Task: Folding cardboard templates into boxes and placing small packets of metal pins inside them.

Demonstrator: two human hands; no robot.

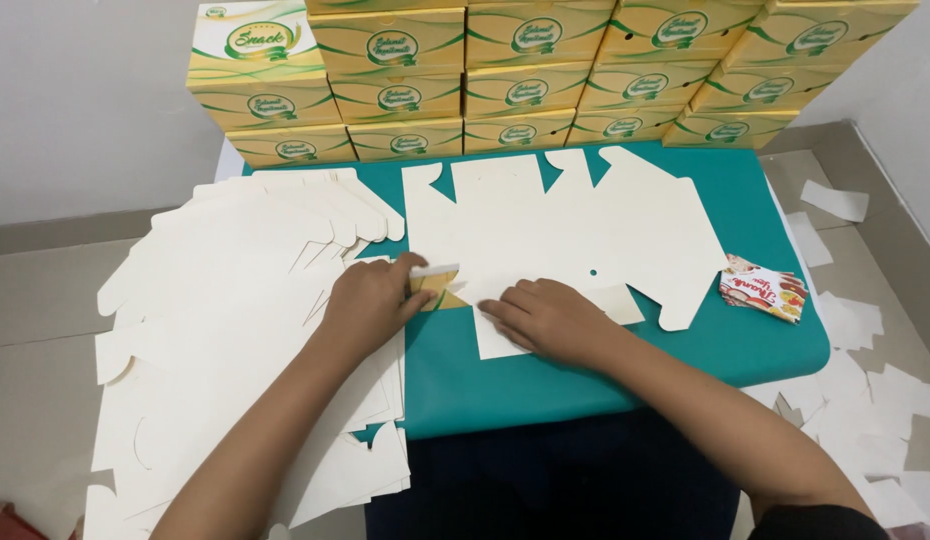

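Right hand (550, 318) presses flat box blank (575, 235), fingers spread; left hand (370, 300) pinches its corner flap (437, 287).

I see bare green worktop (585, 370) open along the near edge, below the flat cutout (575, 230); the box wall (525, 90) closes the far side; the blank stack (235, 330) blocks the left; a snack wrapper (763, 288) lies near the right edge; paper scraps (865, 400) litter the floor beyond it.
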